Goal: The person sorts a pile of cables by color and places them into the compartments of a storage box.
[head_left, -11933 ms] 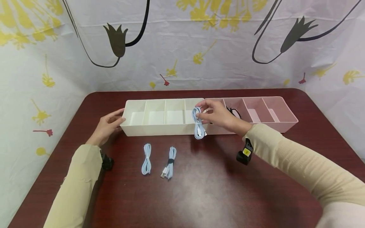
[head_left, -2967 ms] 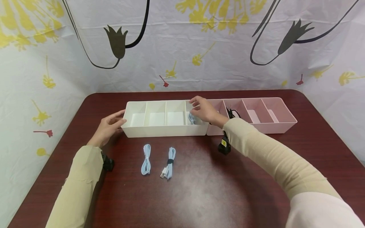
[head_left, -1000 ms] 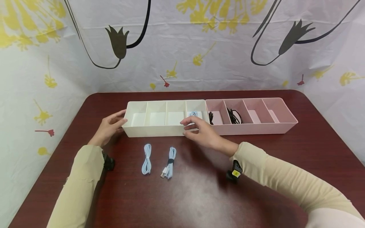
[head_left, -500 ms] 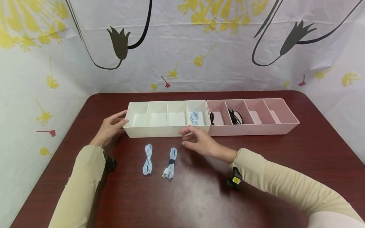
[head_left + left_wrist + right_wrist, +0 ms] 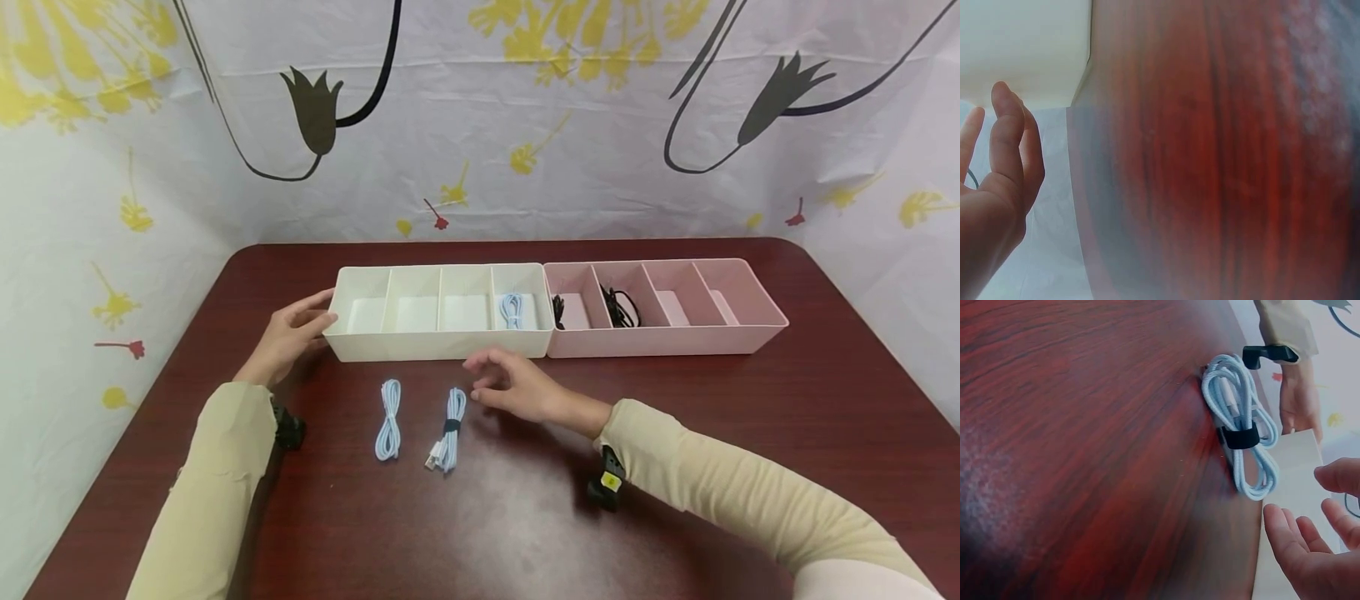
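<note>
My right hand [image 5: 517,387] hovers over the table just right of a light-blue USB cable [image 5: 452,404] bundled with a black strap. Its fingers are loosely bent, apart from the thumb, and hold nothing; the right wrist view shows the strapped cable [image 5: 1225,400] close by the fingertips. Another coiled light-blue cable [image 5: 387,421] lies farther left. My left hand [image 5: 288,333] touches the left end of the white divided box [image 5: 442,346] with relaxed fingers. In that box's rightmost compartment sits a coiled light-blue cable [image 5: 512,310].
A pink divided box [image 5: 660,342] stands end to end with the white one. Its two left compartments contain black cables [image 5: 618,308]. Behind the dark red-brown table [image 5: 540,517] hangs a patterned white cloth [image 5: 480,125].
My right hand has released a light-blue cable in the white box's rightmost compartment. It has since come out over the front wall, down and toward the strapped cable. The left hand stays put.
</note>
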Demonstrator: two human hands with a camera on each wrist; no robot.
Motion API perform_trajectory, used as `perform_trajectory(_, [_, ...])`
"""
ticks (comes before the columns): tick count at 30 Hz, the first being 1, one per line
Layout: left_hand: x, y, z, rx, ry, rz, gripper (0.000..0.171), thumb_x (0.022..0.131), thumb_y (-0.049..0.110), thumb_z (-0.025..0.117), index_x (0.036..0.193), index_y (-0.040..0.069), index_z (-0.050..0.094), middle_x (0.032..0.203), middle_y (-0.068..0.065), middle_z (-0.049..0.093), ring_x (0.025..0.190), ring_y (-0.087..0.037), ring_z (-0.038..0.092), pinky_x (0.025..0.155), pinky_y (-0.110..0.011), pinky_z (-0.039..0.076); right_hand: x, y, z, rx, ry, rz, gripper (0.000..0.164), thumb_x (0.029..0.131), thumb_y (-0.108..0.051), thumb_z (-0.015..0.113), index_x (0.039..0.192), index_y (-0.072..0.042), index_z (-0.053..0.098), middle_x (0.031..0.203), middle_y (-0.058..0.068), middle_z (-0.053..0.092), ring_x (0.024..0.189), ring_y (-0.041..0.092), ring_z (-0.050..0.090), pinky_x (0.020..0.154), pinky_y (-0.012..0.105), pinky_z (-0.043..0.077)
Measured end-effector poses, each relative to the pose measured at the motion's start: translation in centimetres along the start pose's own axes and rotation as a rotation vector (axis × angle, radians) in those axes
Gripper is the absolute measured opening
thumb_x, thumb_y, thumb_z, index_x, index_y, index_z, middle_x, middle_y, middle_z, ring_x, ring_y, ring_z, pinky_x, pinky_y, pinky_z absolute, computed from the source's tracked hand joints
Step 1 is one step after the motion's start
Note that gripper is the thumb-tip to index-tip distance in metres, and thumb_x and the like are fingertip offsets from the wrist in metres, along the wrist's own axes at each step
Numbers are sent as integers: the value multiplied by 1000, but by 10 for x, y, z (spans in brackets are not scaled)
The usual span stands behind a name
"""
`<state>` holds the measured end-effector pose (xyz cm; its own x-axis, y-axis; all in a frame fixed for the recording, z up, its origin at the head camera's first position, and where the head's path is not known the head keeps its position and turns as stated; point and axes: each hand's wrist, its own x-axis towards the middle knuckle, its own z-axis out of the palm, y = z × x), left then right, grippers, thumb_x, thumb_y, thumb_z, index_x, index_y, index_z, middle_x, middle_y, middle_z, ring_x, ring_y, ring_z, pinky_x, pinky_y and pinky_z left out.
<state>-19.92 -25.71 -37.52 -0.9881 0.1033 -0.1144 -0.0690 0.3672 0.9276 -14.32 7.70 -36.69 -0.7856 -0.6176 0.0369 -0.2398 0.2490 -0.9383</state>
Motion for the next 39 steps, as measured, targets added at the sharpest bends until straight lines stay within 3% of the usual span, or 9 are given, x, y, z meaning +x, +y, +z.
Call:
perform_trajectory(7, [0,1,0,9,-3,-3,62,86,40,54,139,17,31,124,-17,43,102,-21,48,82,-32,46,-3,5,3,0,-5,42,35,81,8,55,114,10,45,115,26,48,91,31,58,71,25,49])
perform_trajectory(24, [1,2,2,4,2,-7,63,86,39,54,139,15,30,125,-18,42,106,-26,47,84,-35,45,4,15,13,105,-27,125,39,76,9,57,113,10,46,106,23,48,78,24,60,58,34,51])
perform_trajectory(30, [0,3,2,10,0,-10,62,87,39,54,139,15,30,126,-18,42,107,-27,46,87,-39,43,7,19,16,80,-22,147,36,77,7,58,111,7,48,103,19,50,76,20,59,56,30,50])
perform_trajectory(39, [-1,4,1,-4,1,-25,61,87,37,54,139,16,30,127,-17,41,106,-24,46,86,-36,44,11,19,20,16,4,169,31,77,5,59,108,4,53,96,15,52,65,13,55,52,27,49])
